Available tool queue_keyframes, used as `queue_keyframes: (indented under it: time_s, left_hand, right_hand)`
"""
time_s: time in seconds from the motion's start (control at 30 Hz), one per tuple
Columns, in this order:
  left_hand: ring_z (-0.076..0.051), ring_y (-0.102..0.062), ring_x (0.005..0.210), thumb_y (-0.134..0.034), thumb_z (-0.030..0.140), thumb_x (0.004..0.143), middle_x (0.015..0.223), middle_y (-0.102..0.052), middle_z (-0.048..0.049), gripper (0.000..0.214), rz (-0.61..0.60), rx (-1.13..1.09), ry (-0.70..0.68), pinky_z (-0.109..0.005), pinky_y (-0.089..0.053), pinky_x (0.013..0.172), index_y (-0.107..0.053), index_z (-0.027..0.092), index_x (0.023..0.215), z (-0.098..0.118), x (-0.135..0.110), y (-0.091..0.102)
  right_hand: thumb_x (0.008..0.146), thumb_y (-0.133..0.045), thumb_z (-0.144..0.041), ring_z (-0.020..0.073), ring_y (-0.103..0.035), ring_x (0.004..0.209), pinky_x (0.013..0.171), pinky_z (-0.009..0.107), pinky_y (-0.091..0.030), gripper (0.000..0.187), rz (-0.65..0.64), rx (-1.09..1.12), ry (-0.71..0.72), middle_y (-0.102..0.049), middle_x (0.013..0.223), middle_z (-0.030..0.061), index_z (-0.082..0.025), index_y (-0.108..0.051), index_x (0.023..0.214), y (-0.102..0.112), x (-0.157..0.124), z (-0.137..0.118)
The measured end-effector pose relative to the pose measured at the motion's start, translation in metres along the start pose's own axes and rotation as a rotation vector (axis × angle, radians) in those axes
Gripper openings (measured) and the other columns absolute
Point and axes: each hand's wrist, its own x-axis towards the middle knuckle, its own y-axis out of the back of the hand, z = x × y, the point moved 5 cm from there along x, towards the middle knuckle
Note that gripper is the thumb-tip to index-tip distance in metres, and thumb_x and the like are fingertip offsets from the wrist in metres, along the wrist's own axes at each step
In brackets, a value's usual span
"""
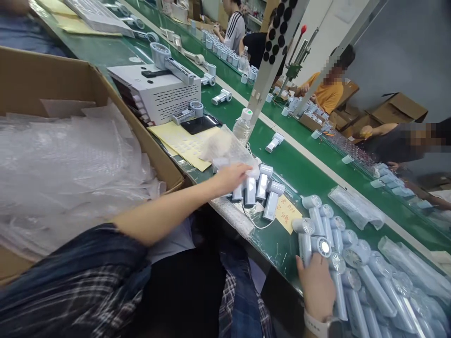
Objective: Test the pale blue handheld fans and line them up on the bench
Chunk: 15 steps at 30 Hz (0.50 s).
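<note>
My left hand [230,178] reaches across the bench edge, its fingers stretched flat on a small cluster of light blue hand-held fans [262,190] lying side by side. A clear plastic bag [229,148] lies just behind that hand. My right hand [315,284], with a white watch on the wrist, is closed round the handle of one light blue fan [322,246], whose round head sticks out above the fingers. It sits at the near end of a big pile of the same fans [369,281]. A yellow note [287,213] with red writing lies between the two groups.
A large cardboard box [70,70] of bubble wrap [63,164] stands at my left. A white vented case [158,91], yellow sheets [183,141] and a water bottle [243,124] stand behind it. The green conveyor belt [310,164] carries single fans; other people sit on its far side.
</note>
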Motion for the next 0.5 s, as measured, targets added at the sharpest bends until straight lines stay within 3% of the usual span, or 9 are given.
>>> queue_keyframes:
  time_s: [0.1,0.23,0.37,0.5]
  left_hand:
    - [-0.026,-0.066,0.104,-0.049,0.023,0.097,0.107,-0.071,-0.0125,0.025,-0.051,0.008,-0.020,-0.037,-0.050,0.099,-0.067,0.014,0.112,0.011,0.013,-0.031]
    - [-0.029,-0.069,0.098,-0.052,0.028,0.096,0.097,-0.074,-0.0130,0.021,-0.128,-0.024,-0.043,-0.040,-0.051,0.092,-0.069,0.016,0.099,0.009,0.017,-0.045]
    - [-0.026,-0.070,0.096,-0.059,0.023,0.089,0.098,-0.076,-0.0075,0.018,-0.191,-0.162,-0.061,-0.034,-0.053,0.087,-0.071,0.020,0.101,0.000,0.021,-0.043]
    - [-0.017,-0.063,0.066,-0.043,0.018,0.095,0.073,-0.066,-0.0015,0.035,-0.120,-0.312,0.030,-0.026,-0.051,0.065,-0.065,0.019,0.122,-0.018,0.029,-0.028]
  right_hand:
    - [0.103,-0.038,-0.044,0.0308,-0.073,0.076,0.058,0.032,-0.042,0.032,-0.030,0.074,0.007,-0.072,0.085,0.0144,-0.017,-0.056,0.102,-0.014,0.000,-0.014]
    - [0.100,-0.034,-0.051,0.0308,-0.070,0.072,0.060,0.033,-0.044,0.041,0.032,0.485,0.012,-0.072,0.083,0.0136,-0.017,-0.055,0.109,0.000,0.010,-0.032]
    - [0.097,-0.037,-0.062,0.0298,-0.072,0.079,0.066,0.033,-0.049,0.058,0.104,0.869,0.276,-0.075,0.097,0.0146,-0.015,-0.054,0.127,0.017,0.020,-0.097]
    - [0.097,-0.038,-0.049,0.0298,-0.072,0.084,0.066,0.032,-0.048,0.050,0.064,0.713,0.438,-0.075,0.100,0.0143,-0.014,-0.059,0.127,0.008,0.029,-0.166]
